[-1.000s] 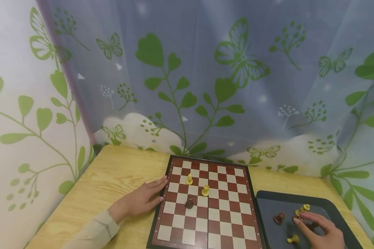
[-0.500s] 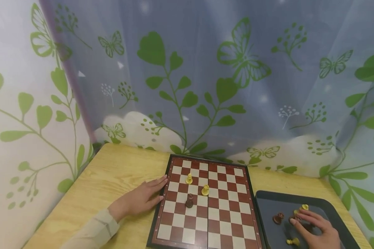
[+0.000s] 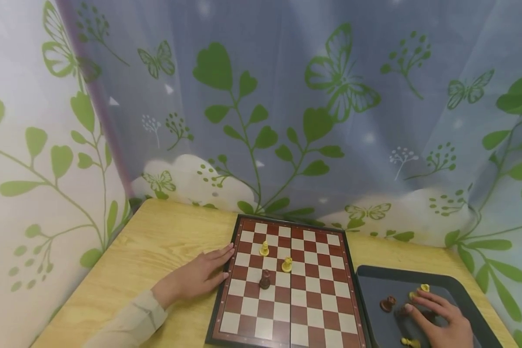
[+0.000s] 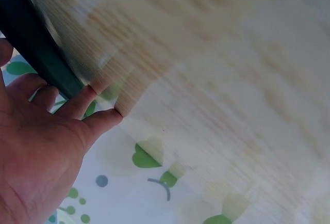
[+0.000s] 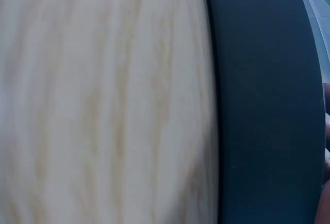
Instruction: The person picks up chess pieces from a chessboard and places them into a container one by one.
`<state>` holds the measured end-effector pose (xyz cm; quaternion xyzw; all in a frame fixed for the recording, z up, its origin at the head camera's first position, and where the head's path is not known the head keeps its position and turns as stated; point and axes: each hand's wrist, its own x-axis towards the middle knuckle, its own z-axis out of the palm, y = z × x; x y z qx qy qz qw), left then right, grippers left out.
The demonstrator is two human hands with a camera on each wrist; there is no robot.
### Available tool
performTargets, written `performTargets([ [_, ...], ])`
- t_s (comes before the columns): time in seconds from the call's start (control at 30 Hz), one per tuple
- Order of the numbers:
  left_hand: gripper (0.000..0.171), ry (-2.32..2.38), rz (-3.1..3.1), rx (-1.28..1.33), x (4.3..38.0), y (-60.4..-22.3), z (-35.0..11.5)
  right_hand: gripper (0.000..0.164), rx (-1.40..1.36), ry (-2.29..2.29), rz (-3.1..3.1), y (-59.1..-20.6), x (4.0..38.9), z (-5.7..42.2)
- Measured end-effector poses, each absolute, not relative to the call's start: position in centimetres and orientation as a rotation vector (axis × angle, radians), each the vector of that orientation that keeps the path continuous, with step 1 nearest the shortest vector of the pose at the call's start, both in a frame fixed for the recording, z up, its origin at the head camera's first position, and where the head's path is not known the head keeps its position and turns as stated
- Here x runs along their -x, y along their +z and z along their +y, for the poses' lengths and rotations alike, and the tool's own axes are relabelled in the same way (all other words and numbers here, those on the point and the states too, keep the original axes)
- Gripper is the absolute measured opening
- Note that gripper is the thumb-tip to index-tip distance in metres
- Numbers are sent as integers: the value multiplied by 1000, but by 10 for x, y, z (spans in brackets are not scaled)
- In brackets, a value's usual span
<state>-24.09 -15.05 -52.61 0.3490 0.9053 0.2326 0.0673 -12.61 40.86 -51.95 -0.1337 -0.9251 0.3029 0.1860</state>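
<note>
A red-and-white chessboard lies on the table with two gold chess pieces, one farther back and one nearer the middle, plus a dark brown chess piece, all upright. My left hand rests flat with its fingertips against the board's left edge; in the left wrist view this hand shows extended fingers at the dark edge. Over the dark tray, my right hand pinches a blurred dark brown chess piece, partly hidden by the thumb. The right wrist view barely shows its fingers.
The dark tray stands right of the board. Inside it are another brown chess piece, a gold piece behind the right fingers, and a gold piece at the front. Patterned curtain hangs behind the wooden table.
The right hand has shifted slightly left within the tray, and the brown piece at its fingertips has moved left and blurred. The left hand and the pieces on the board stay put.
</note>
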Motion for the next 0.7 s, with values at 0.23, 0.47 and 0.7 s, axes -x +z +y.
performTargets([
  [0.23,63,723,2715,-1062,240,-526,-151,31,303,839,-2583,-519,127,409],
  [0.47,63,708,2716,-1067,237,-526,-150,41,357,859,-2735,-505,124,407],
  [0.7,63,681,2735,-1069,241,-524,-150,46,255,1009,-2864,-489,128,383],
])
